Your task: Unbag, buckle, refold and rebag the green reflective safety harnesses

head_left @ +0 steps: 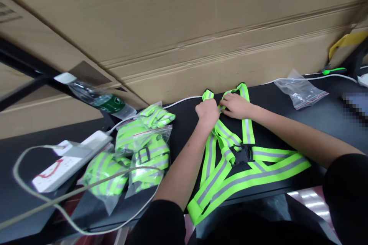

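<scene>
A neon-green reflective vest [258, 178] made of straps with grey stripes lies spread on the black table, its black buckle [241, 154] near the middle. My left hand [208, 113] is closed in a fist round one shoulder strap of the vest. Close beside it, my right hand [236, 106] has bent fingers gripping a strap at the vest's upper end; its fingertips partly cover the strap. A black slider [240, 85] tops the right shoulder loop, by the cardboard.
Several bagged reflective vests [151, 160] lie to the left, near a white power strip [71, 160] with a looping cable. A water bottle [97, 97] leans behind them. An empty zip bag [300, 90] and a green-handled tool [335, 71] are at right. Large cardboard boxes [201, 15] wall the back.
</scene>
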Demonstrator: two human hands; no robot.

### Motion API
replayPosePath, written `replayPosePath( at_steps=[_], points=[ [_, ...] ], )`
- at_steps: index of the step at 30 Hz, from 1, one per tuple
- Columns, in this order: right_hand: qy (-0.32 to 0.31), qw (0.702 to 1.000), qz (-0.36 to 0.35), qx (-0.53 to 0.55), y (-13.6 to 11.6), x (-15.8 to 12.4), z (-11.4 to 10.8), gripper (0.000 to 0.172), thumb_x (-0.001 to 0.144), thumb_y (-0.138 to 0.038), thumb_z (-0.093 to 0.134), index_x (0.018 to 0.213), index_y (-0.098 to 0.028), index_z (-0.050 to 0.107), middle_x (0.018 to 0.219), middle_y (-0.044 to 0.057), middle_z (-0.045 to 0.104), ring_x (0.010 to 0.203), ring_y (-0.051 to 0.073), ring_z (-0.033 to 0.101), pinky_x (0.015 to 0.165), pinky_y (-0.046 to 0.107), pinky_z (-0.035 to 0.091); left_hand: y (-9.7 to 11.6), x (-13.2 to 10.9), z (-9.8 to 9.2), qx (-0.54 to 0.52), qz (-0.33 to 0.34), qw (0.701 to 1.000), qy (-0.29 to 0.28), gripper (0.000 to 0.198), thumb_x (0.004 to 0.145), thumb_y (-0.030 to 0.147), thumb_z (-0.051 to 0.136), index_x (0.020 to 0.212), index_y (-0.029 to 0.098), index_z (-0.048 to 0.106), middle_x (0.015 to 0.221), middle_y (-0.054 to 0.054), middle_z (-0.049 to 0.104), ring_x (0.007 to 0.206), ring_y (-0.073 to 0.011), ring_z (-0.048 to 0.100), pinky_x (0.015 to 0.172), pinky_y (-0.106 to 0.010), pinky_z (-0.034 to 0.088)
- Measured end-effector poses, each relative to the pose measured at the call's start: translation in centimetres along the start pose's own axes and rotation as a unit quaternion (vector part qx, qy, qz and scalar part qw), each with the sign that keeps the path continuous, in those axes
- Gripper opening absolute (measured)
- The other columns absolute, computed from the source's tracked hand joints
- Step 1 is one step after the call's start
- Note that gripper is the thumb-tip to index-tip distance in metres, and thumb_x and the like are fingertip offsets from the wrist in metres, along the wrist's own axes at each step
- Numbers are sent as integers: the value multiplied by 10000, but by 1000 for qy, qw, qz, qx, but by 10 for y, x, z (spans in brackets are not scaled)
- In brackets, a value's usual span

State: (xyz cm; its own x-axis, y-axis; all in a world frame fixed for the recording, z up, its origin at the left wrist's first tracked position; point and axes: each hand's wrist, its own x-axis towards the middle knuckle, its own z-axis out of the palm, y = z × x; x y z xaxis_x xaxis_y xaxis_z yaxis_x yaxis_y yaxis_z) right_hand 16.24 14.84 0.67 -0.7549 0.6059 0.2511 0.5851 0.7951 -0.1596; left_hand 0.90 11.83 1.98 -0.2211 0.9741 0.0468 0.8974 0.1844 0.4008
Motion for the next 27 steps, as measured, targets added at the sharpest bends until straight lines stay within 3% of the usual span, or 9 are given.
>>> replayPosePath(
  at_steps=[4,7,11,15,20,24,27],
  points=[
    [-7,1000,17,-6,9,-21,7,369,1012,-405,394,1112,-157,648,1120,168,613,976,304,526,813,419,369,-6,5,9,-9,41,998,-56,166,857,367,638,802,211,639,889,-151,725,975,-360,692,866,-452,508],
    [-11,1000,28,-3,22,-28,2,392,1008,-418,399,1157,-157,652,1138,167,612,996,318,523,819,434,372,-11,6,8,-23,80,994,-66,208,948,358,491,971,237,659,959,-98,730,946,-296,689,876,-419,511],
    [-17,999,23,15,24,-37,-14,412,1020,-406,388,1241,-168,641,1199,155,631,1083,327,533,885,457,384,-13,0,9,-21,142,989,-32,271,978,330,450,1036,206,685,1225,-114,652,1243,-285,549,1078,-411,409],
    [24,998,-12,64,0,-66,-45,387,1035,-404,393,1260,-185,619,1257,134,634,1190,313,527,984,474,379,-12,-5,17,-20,184,983,-15,362,995,360,438,1184,141,657,1491,-147,476,1481,-289,287,1225,-416,216],
    [43,995,-23,83,-44,-126,-87,274,1025,-347,464,1194,-196,616,1186,107,673,1119,269,580,926,432,427,-10,1,24,-35,188,979,-68,524,1028,467,306,1354,136,549,1511,-144,506,1555,-304,159,1258,-512,70],
    [5,1000,14,24,-70,-168,-99,292,1006,-403,514,1142,-171,628,1098,104,688,1006,263,609,855,416,455,3,-13,5,-46,166,981,-89,554,1029,487,270,1463,185,438,1589,-113,416,1566,-316,113,1242,-592,12],
    [-14,998,53,-3,-80,-190,-92,399,975,-509,547,1169,-166,611,1085,108,686,977,276,617,823,419,468,16,-61,-27,19,194,978,-74,578,1008,488,366,1456,129,434,1634,-168,307,1544,-370,143,1219,-633,110]
  ],
)
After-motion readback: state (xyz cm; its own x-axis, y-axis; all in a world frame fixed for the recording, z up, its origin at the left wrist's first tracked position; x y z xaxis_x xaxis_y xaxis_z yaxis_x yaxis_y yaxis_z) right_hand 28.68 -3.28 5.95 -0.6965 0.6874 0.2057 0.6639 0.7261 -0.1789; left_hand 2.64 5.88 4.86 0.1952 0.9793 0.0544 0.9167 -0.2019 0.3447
